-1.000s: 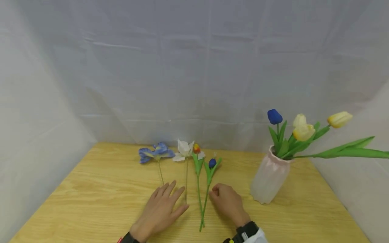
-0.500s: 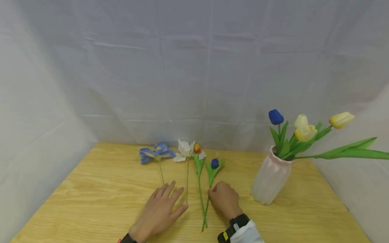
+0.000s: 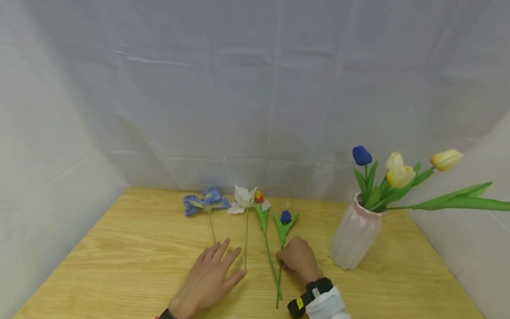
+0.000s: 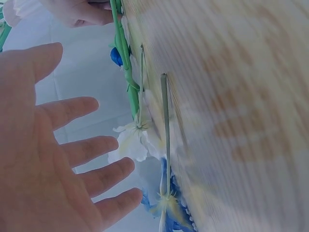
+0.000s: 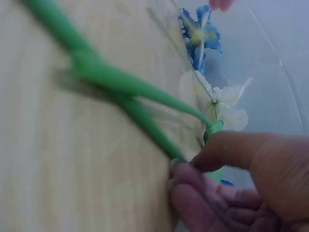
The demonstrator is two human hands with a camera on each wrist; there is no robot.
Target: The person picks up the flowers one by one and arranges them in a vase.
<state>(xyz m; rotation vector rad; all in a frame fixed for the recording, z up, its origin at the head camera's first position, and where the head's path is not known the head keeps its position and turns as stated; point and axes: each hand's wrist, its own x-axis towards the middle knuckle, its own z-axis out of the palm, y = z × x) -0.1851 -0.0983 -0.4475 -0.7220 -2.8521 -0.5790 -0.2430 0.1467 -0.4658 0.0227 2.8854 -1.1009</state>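
My right hand (image 3: pixel 299 259) pinches the green stem of a blue tulip (image 3: pixel 285 217) between thumb and fingers; the right wrist view shows the pinched stem (image 5: pixel 149 126) close up. That stem crosses the stem of a red-orange tulip (image 3: pixel 259 197) near the lower ends. Fingers spread and straight, my left hand (image 3: pixel 209 277) holds nothing and is over the table beside the lower ends of two thin stems. One stem belongs to a white flower (image 3: pixel 242 199), the other to a blue-violet iris (image 3: pixel 207 203), both lying flat.
A ribbed pink-and-white vase (image 3: pixel 352 239) stands at the right with a blue tulip (image 3: pixel 362 155) and several pale yellow ones. Its long green leaves (image 3: pixel 458 198) reach out to the right. White sheeting (image 3: pixel 255 97) hangs behind the wooden table (image 3: pixel 119 248).
My right hand has closed on the blue tulip's stem and shifted it slightly to the right. The red-orange tulip's lower stem has swung right along with it. My left hand stays in place.
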